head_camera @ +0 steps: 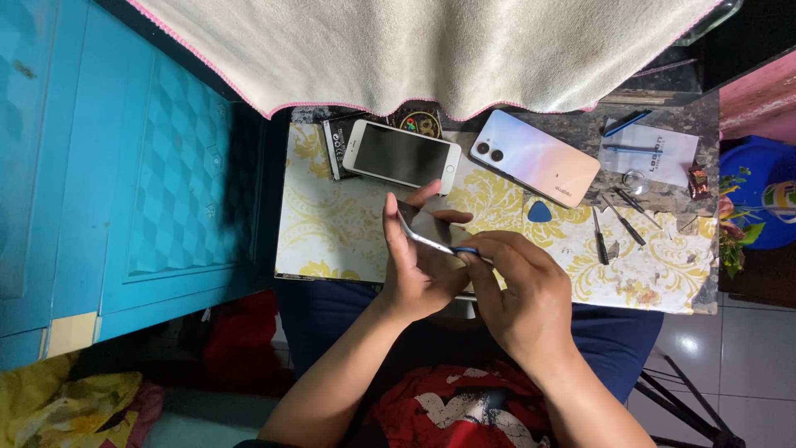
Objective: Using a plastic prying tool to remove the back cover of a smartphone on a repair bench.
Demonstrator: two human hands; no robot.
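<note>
Two hands meet over the edge of a small table [332, 241] with a yellow flower cover. The left hand [414, 265] is wrapped around a thin phone [421, 236], holding it up on its side so only its silver edge shows. The phone's long side runs from upper left down to lower right, and its low end points at the right hand [518, 290]. The right hand pinches a small blue tool [466, 250] between thumb and fingers, closed tight on it. The tip of the tool touches the phone's edge at the low end, so the right hand is the one nearer to that spot. Farther back on the table lie a white phone [402, 155] with a dark screen and a shiny pink and blue phone [535, 158]. A blue pick [539, 212] and thin screwdrivers [618, 220] lie off to the right, well apart from the hands.
</note>
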